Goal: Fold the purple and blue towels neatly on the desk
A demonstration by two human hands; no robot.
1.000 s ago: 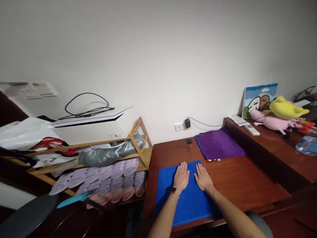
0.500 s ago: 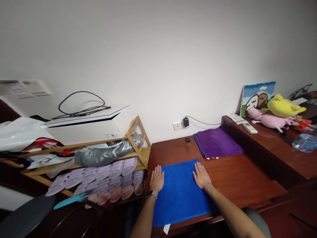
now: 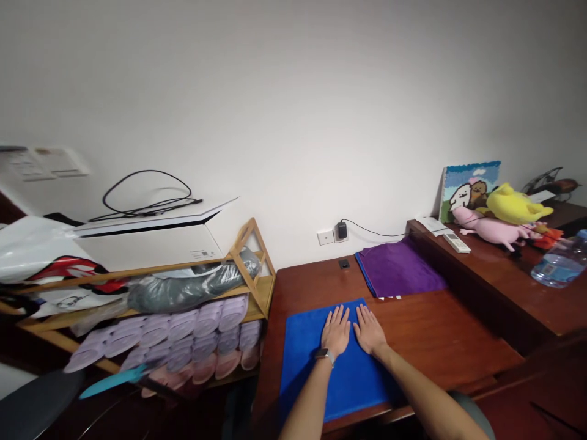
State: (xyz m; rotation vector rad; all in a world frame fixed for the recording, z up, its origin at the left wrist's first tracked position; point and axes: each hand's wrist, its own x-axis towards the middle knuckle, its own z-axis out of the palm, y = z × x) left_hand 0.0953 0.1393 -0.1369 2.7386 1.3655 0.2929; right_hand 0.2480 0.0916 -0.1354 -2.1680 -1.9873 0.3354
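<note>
A blue cloth (image 3: 302, 342) lies spread flat on the brown wooden desk (image 3: 440, 342). My left hand (image 3: 336, 332), with a watch on its wrist, rests palm down on the cloth's upper middle, fingers extended. Close beside it, my right hand (image 3: 369, 330) lies flat over the cloth's upper right edge, its fingers also stretched out. Neither hand grips anything. Behind them, near the wall, a purple cloth (image 3: 403, 269) sits on the desk with a blue edge showing under its left side.
A wooden rack (image 3: 261, 293) on the left holds slippers (image 3: 183, 324) and a white box (image 3: 151, 247). On the raised right surface are a remote (image 3: 457, 243), plush toys (image 3: 516, 205) and a water bottle (image 3: 557, 263). A black charger (image 3: 342, 230) is plugged into the wall.
My left hand has moved right, from the cloth's left edge to its middle, close to my right hand. My right hand stays near the upper right corner. The view has shifted slightly.
</note>
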